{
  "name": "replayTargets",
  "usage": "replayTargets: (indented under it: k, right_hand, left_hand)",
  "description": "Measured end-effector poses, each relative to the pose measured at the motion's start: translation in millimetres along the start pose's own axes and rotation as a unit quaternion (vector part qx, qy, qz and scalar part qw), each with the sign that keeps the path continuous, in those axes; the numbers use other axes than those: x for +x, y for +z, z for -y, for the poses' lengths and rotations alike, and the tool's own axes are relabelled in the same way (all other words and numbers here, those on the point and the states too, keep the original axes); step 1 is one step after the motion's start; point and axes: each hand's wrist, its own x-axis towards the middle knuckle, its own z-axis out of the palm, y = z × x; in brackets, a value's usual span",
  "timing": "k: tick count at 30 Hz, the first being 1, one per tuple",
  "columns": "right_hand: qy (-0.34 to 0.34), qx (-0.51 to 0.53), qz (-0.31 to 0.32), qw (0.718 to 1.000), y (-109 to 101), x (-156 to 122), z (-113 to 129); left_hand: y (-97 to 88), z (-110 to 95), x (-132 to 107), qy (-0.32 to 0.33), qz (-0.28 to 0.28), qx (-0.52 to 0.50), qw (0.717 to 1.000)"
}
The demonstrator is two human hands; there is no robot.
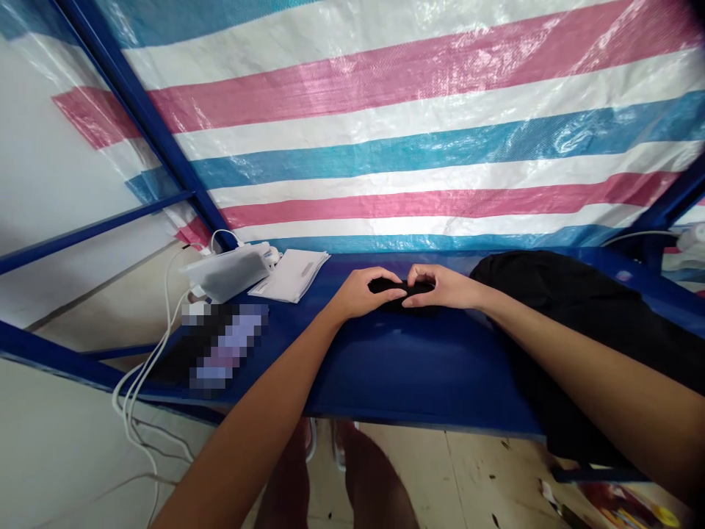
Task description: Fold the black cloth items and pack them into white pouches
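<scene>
On the blue shelf (429,375) lies a small, dark black bundle (384,285) that looks like folded cloth; its exact kind is not clear. My left hand (363,294) curls around its left side, thumb toward me and fingers on the far side. From the right, my right hand (440,286) pinches it in the same way. The fingertips of both hands nearly meet over the middle of the bundle. Its underside and parts of its edges are hidden by the fingers.
A large black cloth (556,294) drapes over the shelf's right part and front edge. White papers (291,275), a charger with white cables (168,323) and a blurred dark object (181,353) are at left. Striped plastic sheeting (413,139) hangs behind; blue metal posts (159,154) frame it.
</scene>
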Motion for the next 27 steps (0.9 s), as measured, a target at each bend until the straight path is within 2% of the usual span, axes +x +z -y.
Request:
replayTargets:
  k: [2, 4, 6, 7, 10, 14, 17, 21, 24, 27]
  right_hand:
    - [0.009, 0.006, -0.016, 1.000, 1, 0, -2]
    - [0.023, 0.012, -0.036, 0.999, 1, -1, -4]
    - [0.045, 0.019, -0.059, 0.997, 0, -3, -6]
    - [0.054, 0.017, -0.073, 0.996, -1, -3, -6]
    - [0.054, -0.036, -0.127, 0.990, -4, -4, -6]
    - [-0.010, -0.179, -0.172, 0.969, -6, -2, -8]
    - [-0.045, -0.300, -0.185, 0.935, -8, -2, -11]
    - [-0.079, -0.407, -0.192, 0.889, -12, -5, -14]
    - [-0.085, -0.462, -0.195, 0.861, -13, -6, -14]
    - [-0.074, -0.481, -0.223, 0.845, -11, -5, -13]
  left_hand:
    - [-9.7, 1, 0, -0.002, -0.046, 0.048, 0.998]
    - [-24.3, 5, -1, -0.013, -0.126, 0.149, 0.981]
    - [-41.0, 12, -4, -0.062, -0.197, 0.281, 0.937]
    - [-48.9, 15, -7, -0.102, -0.215, 0.338, 0.911]
    - [-67.8, 22, -19, -0.232, -0.204, 0.441, 0.843]
    - [-81.0, 26, -33, -0.372, -0.137, 0.476, 0.785]
    - [-87.1, 30, -37, -0.405, -0.099, 0.467, 0.780]
    - [-92.4, 33, -35, -0.414, -0.098, 0.450, 0.785]
    - [-91.9, 26, -33, -0.415, -0.134, 0.446, 0.782]
    - [-85.1, 14, -31, -0.338, -0.206, 0.450, 0.801]
